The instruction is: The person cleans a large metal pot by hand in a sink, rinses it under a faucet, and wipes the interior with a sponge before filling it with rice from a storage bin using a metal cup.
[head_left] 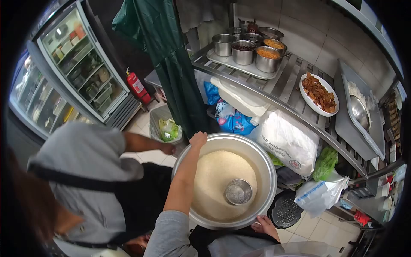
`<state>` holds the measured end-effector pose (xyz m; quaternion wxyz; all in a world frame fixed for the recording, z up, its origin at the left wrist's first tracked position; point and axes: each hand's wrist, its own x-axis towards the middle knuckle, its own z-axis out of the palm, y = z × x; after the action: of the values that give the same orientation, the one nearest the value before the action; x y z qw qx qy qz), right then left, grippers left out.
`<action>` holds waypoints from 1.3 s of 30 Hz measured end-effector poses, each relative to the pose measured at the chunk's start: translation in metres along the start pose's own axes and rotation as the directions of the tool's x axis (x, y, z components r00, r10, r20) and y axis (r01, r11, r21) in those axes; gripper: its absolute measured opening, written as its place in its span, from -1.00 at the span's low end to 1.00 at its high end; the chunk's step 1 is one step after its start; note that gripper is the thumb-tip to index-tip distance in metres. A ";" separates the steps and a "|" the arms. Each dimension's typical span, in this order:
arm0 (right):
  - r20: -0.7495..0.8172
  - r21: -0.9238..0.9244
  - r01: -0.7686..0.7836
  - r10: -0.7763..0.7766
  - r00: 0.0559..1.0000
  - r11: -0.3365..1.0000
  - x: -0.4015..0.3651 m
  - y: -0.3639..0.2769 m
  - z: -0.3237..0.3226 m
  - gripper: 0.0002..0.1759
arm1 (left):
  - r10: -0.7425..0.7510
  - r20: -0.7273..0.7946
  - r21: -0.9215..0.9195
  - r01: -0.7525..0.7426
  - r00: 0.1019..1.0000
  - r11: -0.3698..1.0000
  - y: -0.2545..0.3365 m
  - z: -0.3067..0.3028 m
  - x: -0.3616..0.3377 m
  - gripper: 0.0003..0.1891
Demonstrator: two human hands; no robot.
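Note:
A large metal pot [271, 171] stands in front of me, filled partway with pale grains [218, 171] that look like uncooked rice. On the grains, toward the right, lies a small round metal cup [238, 192]. My left hand [198, 139] reaches across to the far left rim and is closed on it. At the near right edge, my right hand [265, 227] has its fingers curled at the rim. What lies under those fingers is partly hidden.
A person [81, 171] in a grey shirt stands at my left, one hand [168, 148] beside the pot. Ahead, a slatted metal shelf [295, 85] bears a tray of several metal pots and a white dish [319, 94] of brown food. Bags [287, 139] and a bin [156, 120] surround the pot.

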<state>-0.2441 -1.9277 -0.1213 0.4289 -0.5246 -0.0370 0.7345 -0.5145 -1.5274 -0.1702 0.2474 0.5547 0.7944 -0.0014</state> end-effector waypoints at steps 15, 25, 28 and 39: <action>0.219 -0.629 0.246 -0.135 0.966 0.737 0.116 -0.120 0.086 -0.65 | -0.199 -0.063 -0.057 0.195 0.978 0.979 -0.210 -0.050 0.099 -0.51; 0.411 -0.691 0.353 -0.058 0.910 0.631 0.193 -0.142 0.202 -0.82 | -0.425 -0.019 -0.225 0.411 0.905 0.884 -0.283 -0.105 0.114 -0.54; 0.381 -0.746 0.315 -0.011 0.925 0.587 0.218 -0.137 0.235 -0.82 | -0.493 -0.003 -0.272 0.473 0.870 0.838 -0.308 -0.121 0.125 -0.56; 0.463 -0.781 0.354 0.096 0.881 0.515 0.315 -0.132 0.345 -0.83 | -0.599 0.011 -0.223 0.586 0.801 0.779 -0.385 -0.182 0.162 -0.60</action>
<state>-0.4691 -1.4976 -0.1330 0.1526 -0.4759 -0.5280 0.6866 -0.9679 -1.4819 -0.1791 0.2690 0.2463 0.9308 0.0237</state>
